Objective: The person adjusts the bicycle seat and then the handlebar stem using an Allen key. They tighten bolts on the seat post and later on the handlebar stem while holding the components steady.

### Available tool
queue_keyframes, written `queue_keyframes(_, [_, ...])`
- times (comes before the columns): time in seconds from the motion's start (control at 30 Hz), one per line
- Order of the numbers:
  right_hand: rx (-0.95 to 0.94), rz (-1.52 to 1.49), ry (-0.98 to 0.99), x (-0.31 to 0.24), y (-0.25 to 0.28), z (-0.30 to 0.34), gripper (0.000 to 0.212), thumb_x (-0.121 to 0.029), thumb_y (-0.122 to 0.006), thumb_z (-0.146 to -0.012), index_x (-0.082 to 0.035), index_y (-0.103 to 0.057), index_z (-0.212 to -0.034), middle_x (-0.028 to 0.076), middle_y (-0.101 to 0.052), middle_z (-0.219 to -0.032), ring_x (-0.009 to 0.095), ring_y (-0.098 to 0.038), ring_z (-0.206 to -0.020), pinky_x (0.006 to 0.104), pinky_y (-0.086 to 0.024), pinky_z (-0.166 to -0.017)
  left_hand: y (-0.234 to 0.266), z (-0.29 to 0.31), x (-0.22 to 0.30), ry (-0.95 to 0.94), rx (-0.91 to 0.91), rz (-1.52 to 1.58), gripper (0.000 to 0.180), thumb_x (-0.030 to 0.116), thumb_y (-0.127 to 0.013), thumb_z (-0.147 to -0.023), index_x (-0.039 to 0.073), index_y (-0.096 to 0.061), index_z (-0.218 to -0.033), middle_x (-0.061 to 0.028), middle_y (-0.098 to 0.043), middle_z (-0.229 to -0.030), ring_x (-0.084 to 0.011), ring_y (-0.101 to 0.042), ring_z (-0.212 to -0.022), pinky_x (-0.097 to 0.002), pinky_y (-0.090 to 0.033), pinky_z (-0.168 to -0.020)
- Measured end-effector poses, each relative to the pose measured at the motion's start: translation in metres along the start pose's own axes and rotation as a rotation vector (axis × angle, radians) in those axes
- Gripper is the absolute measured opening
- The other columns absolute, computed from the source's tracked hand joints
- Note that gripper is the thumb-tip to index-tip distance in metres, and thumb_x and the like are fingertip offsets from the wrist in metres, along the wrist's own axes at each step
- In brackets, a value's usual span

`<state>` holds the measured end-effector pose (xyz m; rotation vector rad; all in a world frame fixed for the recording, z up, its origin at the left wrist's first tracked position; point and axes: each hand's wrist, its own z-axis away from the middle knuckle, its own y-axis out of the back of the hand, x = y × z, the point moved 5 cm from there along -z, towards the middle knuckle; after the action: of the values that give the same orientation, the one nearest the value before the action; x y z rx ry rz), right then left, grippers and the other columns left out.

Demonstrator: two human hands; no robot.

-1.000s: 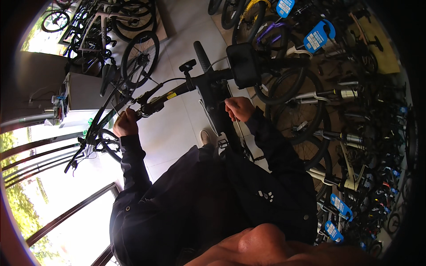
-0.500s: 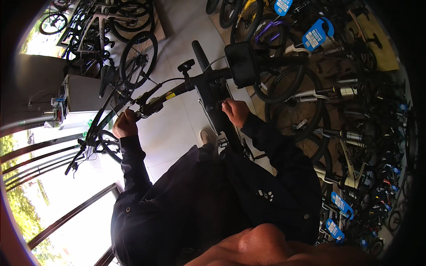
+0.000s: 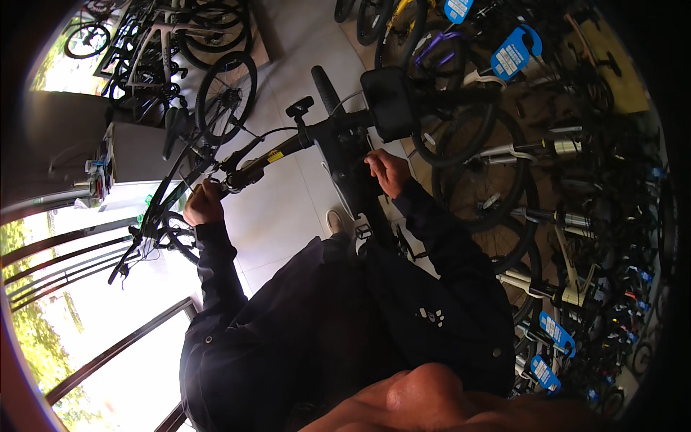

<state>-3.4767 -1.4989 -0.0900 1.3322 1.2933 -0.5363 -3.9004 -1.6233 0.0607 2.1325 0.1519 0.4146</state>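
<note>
A dark bicycle stands in front of me, its front tyre (image 3: 327,90) pointing away. My left hand (image 3: 204,204) is closed around the left end of the handlebar (image 3: 270,160), near the brake lever. Over the black frame (image 3: 354,173), just behind the stem, my right hand (image 3: 389,174) is held with curled fingers. Whatever those fingers pinch, if anything, is too small and dark to make out. A black rectangular, box-like piece (image 3: 389,105) covers part of the handlebar's right side. A small dark attachment (image 3: 299,107) sticks up from the bar left of the stem.
Rows of parked bicycles (image 3: 489,158) crowd the right, some with blue tags (image 3: 516,54). More bicycles (image 3: 223,97) stand at the far left, beside a grey cabinet (image 3: 144,151). Pale floor tiles (image 3: 288,209) lie under my bicycle; a bright glass door (image 3: 122,345) is at lower left.
My right hand has shifted slightly right and away from me along the frame, its fingers turning. My left hand stays on the handlebar, and the bicycle has barely moved.
</note>
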Motion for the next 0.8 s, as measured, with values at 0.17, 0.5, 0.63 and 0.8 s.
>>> queue_keyframes(0.17, [-0.188, -0.142, -0.275, 0.002, -0.007, -0.011, 0.035, -0.031, -0.055, -0.110, -0.005, -0.066, -0.089, 0.004, -0.062, -0.063, 0.016, -0.064, -0.058, 0.0326, -0.050, -0.058, -0.001, -0.001, -0.001, 0.021, -0.013, -0.014, 0.040, 0.034, -0.058, -0.106, 0.014, -0.077, -0.077, -0.0057, -0.072, -0.073, -0.0298, -0.070, -0.064, -0.0417, -0.051, -0.058])
queue_keyframes(0.5, [-0.289, -0.192, -0.409, -0.009, -0.002, -0.008, 0.042, -0.037, -0.054, -0.108, -0.004, -0.067, -0.085, 0.003, -0.062, -0.062, 0.014, -0.061, -0.057, 0.0330, -0.050, -0.058, -0.003, -0.001, -0.003, 0.021, -0.010, -0.012, 0.040, 0.035, -0.058, -0.106, 0.014, -0.077, -0.077, -0.0061, -0.072, -0.073, -0.0306, -0.070, -0.064, -0.0418, -0.051, -0.057])
queue_keyframes(0.63, [-0.272, -0.202, -0.410, -0.013, 0.001, -0.011, 0.042, -0.038, -0.054, -0.108, -0.005, -0.068, -0.085, 0.003, -0.063, -0.062, 0.013, -0.061, -0.057, 0.0329, -0.050, -0.058, -0.003, -0.001, -0.005, 0.037, -0.039, -0.047, 0.044, 0.038, -0.054, -0.108, 0.012, -0.078, -0.080, -0.0073, -0.075, -0.076, -0.0306, -0.073, -0.069, -0.0419, -0.054, -0.062])
queue_keyframes(0.8, [-0.344, -0.164, -0.416, -0.023, 0.007, -0.017, 0.041, -0.034, -0.055, -0.109, -0.004, -0.067, -0.083, 0.002, -0.063, -0.063, 0.011, -0.058, -0.056, 0.0313, -0.047, -0.057, -0.005, 0.000, -0.006, 0.003, 0.002, -0.039, 0.040, 0.035, -0.059, -0.106, 0.015, -0.077, -0.077, -0.0063, -0.072, -0.072, -0.0308, -0.069, -0.063, -0.0426, -0.051, -0.057])
